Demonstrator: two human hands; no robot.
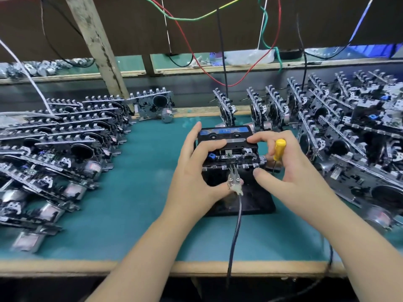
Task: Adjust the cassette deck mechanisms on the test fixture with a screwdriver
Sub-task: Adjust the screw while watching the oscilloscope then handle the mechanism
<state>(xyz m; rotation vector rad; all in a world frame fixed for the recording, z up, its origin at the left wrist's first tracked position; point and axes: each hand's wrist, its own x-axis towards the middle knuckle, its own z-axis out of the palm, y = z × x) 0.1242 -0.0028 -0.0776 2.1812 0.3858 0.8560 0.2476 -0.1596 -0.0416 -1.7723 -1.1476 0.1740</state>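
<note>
A cassette deck mechanism (pixel 231 158) sits on a black test fixture (pixel 239 192) on the green worktop (pixel 139 192), roughly midway between its left and right edges and nearer the front edge than the rear. A cassette (pixel 224 134) with a blue label is seated in the mechanism.

The left hand (pixel 196 171) grips the mechanism from the left: thumb against the front near a metal clip (pixel 233 182), index finger curled over the cassette's front portion, remaining fingers extended along the left side.

The right hand (pixel 290 166) holds a screwdriver (pixel 278 151) with a yellow handle, tucked upright under curled fingers, shaft pointing down just beside the mechanism's right end. Its index finger rests on the cassette; its thumb touches the mechanism's front edge.

A dark cable (pixel 235 232) runs from the clip over the worktop's front edge.

Stacked mechanisms (pixel 54 138) occupy the left side; further mechanisms (pixel 349 131) crowd the right side and rear right corner. Coloured wires (pixel 257 68) hang above the rear edge.
</note>
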